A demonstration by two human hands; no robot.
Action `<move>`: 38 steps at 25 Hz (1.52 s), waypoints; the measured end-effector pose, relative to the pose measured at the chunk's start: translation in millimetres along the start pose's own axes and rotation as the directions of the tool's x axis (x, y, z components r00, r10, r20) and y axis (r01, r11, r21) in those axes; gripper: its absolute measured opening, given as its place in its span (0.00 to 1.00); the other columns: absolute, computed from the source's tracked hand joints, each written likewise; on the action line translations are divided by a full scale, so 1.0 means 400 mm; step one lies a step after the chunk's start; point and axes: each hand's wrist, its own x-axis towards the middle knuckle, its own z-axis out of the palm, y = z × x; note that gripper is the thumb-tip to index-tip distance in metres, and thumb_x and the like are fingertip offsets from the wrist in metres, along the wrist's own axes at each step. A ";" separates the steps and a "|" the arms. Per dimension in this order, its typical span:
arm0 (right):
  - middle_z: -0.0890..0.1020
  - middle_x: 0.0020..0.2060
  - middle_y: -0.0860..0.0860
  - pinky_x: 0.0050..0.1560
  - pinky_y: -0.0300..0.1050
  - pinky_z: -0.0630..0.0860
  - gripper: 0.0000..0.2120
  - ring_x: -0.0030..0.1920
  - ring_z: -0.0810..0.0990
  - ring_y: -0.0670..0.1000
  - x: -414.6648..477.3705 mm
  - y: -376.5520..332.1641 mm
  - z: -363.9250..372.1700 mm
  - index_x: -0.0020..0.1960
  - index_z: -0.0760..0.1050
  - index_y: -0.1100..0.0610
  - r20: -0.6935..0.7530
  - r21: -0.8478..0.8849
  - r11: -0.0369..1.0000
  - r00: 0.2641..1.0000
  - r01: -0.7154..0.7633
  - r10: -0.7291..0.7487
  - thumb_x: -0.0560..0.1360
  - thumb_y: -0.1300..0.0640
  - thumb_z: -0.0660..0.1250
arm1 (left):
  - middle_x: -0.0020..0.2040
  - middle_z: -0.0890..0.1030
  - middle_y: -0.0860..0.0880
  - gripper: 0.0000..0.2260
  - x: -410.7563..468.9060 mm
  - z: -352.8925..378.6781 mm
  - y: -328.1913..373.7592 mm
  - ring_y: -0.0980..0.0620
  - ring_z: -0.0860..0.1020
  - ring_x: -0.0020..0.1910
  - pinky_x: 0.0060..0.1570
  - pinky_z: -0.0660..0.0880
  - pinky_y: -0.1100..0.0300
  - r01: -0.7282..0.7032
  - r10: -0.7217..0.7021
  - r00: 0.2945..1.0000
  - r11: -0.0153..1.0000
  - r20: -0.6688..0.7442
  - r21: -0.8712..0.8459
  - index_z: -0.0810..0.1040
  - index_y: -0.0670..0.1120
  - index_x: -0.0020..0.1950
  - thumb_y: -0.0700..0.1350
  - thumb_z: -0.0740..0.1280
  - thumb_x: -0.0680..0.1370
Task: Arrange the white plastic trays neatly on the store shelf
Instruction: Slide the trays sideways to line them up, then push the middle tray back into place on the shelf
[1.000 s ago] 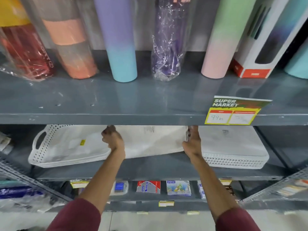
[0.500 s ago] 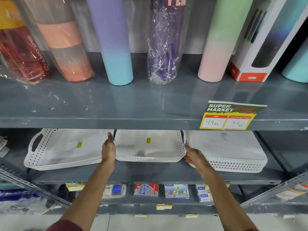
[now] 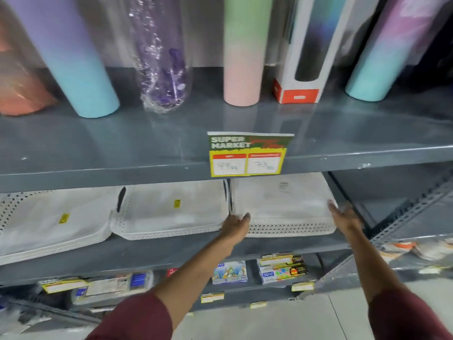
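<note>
Three stacks of white perforated plastic trays lie side by side on the grey middle shelf (image 3: 171,251): a left stack (image 3: 49,222), a middle stack (image 3: 171,212) and a right stack (image 3: 282,209). My left hand (image 3: 235,223) rests against the right stack's front left corner, in the gap beside the middle stack. Over at the front right corner, my right hand (image 3: 343,215) touches that same stack. On both hands the fingers are stretched out and not closed around the trays. The picture is motion-blurred.
The upper shelf (image 3: 147,148) carries tall pastel bottles, a wrapped purple bottle (image 3: 161,69) and a boxed bottle (image 3: 304,57). A price tag (image 3: 247,154) hangs from its edge above the right stack. Stationery packs (image 3: 282,268) fill the shelf below. A slotted metal upright (image 3: 411,212) stands right.
Both hands have left the middle tray stack, which now lies flat, and moved right to the right stack's two front corners. The view has swung right.
</note>
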 end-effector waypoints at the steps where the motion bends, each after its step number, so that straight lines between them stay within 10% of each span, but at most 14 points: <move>1: 0.77 0.64 0.64 0.62 0.55 0.72 0.53 0.66 0.74 0.66 0.027 0.016 0.006 0.71 0.67 0.65 0.071 0.054 0.999 0.998 -0.007 0.003 0.65 0.22 0.57 | 0.70 0.72 0.45 0.24 0.025 0.036 0.004 0.45 0.73 0.68 0.63 0.65 0.62 0.022 -0.023 0.998 1.000 -0.062 -0.022 0.68 0.40 0.71 0.55 0.56 0.82; 4: 0.80 0.61 0.60 0.58 0.53 0.74 0.43 0.61 0.79 0.63 0.099 0.072 0.039 0.66 0.73 0.61 0.089 0.082 0.993 0.991 0.090 -0.097 0.66 0.28 0.59 | 0.77 0.65 0.42 0.23 0.083 0.073 0.023 0.42 0.69 0.73 0.72 0.67 0.54 0.031 -0.052 0.974 0.995 -0.223 -0.098 0.60 0.43 0.77 0.45 0.55 0.82; 8: 0.77 0.60 0.48 0.60 0.54 0.74 0.24 0.58 0.76 0.52 -0.043 0.002 -0.038 0.70 0.66 0.53 0.003 0.197 0.950 0.969 0.242 -0.247 0.75 0.54 0.65 | 0.73 0.71 0.45 0.27 0.070 0.095 0.021 0.46 0.74 0.61 0.51 0.73 0.70 -0.105 0.020 0.942 0.966 -0.336 -0.236 0.63 0.46 0.75 0.30 0.53 0.76; 10: 0.75 0.61 0.44 0.59 0.51 0.73 0.27 0.58 0.74 0.49 -0.088 -0.039 -0.070 0.71 0.63 0.49 -0.083 0.399 0.872 0.958 0.283 -0.273 0.75 0.66 0.62 | 0.71 0.73 0.46 0.29 0.048 0.091 0.030 0.45 0.75 0.62 0.55 0.74 0.63 -0.176 0.068 0.929 0.946 -0.364 -0.273 0.62 0.51 0.76 0.31 0.53 0.76; 13: 0.78 0.54 0.49 0.49 0.45 0.70 0.15 0.49 0.75 0.51 -0.123 -0.059 -0.111 0.59 0.74 0.55 -0.189 0.594 0.782 0.977 0.192 -0.097 0.77 0.65 0.56 | 0.68 0.76 0.49 0.19 0.063 0.058 0.061 0.47 0.74 0.64 0.61 0.69 0.56 -0.156 0.037 0.953 0.911 -0.301 -0.381 0.71 0.52 0.70 0.42 0.56 0.80; 17: 0.80 0.47 0.57 0.60 0.57 0.72 0.23 0.50 0.78 0.59 -0.119 -0.022 -0.158 0.52 0.75 0.60 0.245 0.869 0.439 0.969 -0.229 0.021 0.79 0.45 0.49 | 0.54 0.84 0.44 0.21 0.095 0.006 0.082 0.45 0.81 0.52 0.57 0.76 0.51 -0.109 0.010 0.987 0.785 -0.162 -0.610 0.81 0.49 0.53 0.58 0.52 0.81; 21: 0.67 0.74 0.56 0.75 0.57 0.58 0.32 0.76 0.63 0.60 -0.132 -0.026 -0.145 0.77 0.60 0.57 0.243 0.784 0.595 0.969 -0.174 -0.037 0.79 0.39 0.51 | 0.61 0.82 0.46 0.26 0.137 0.025 0.035 0.43 0.79 0.62 0.69 0.71 0.44 0.022 -0.084 0.993 0.826 -0.086 -0.563 0.77 0.49 0.66 0.63 0.56 0.77; 25: 0.68 0.74 0.57 0.74 0.60 0.62 0.38 0.74 0.66 0.62 -0.185 -0.042 -0.122 0.76 0.63 0.52 -0.064 0.448 0.879 0.986 0.166 -0.154 0.73 0.31 0.58 | 0.66 0.80 0.51 0.26 0.229 -0.005 -0.004 0.48 0.78 0.64 0.66 0.74 0.48 -0.216 0.154 0.960 0.938 -0.234 -0.270 0.75 0.57 0.68 0.41 0.58 0.72; 29: 0.76 0.68 0.58 0.64 0.55 0.75 0.26 0.64 0.78 0.59 -0.313 -0.113 -0.004 0.75 0.64 0.52 -0.099 0.276 0.824 0.867 0.495 -0.488 0.80 0.48 0.62 | 0.63 0.78 0.53 0.18 0.048 -0.108 0.040 0.57 0.75 0.62 0.66 0.67 0.64 -0.452 0.437 0.826 0.891 -0.358 0.045 0.77 0.45 0.69 0.35 0.62 0.79; 35: 0.75 0.69 0.61 0.68 0.51 0.72 0.30 0.68 0.75 0.58 -0.382 -0.261 0.248 0.75 0.63 0.61 0.188 0.233 0.847 0.832 0.478 -0.521 0.79 0.45 0.60 | 0.62 0.81 0.38 0.19 -0.018 -0.504 -0.178 0.37 0.80 0.59 0.61 0.74 0.51 -0.124 0.242 0.537 0.970 -0.808 0.208 0.75 0.42 0.68 0.43 0.67 0.77; 38: 0.68 0.73 0.63 0.72 0.52 0.65 0.40 0.73 0.68 0.61 -0.399 -0.350 0.327 0.79 0.54 0.59 0.346 0.147 0.916 0.848 0.374 -0.402 0.76 0.35 0.58 | 0.69 0.76 0.36 0.32 -0.012 -0.664 -0.268 0.36 0.75 0.67 0.65 0.72 0.47 0.090 0.070 0.567 0.985 -0.821 0.146 0.67 0.40 0.74 0.55 0.68 0.76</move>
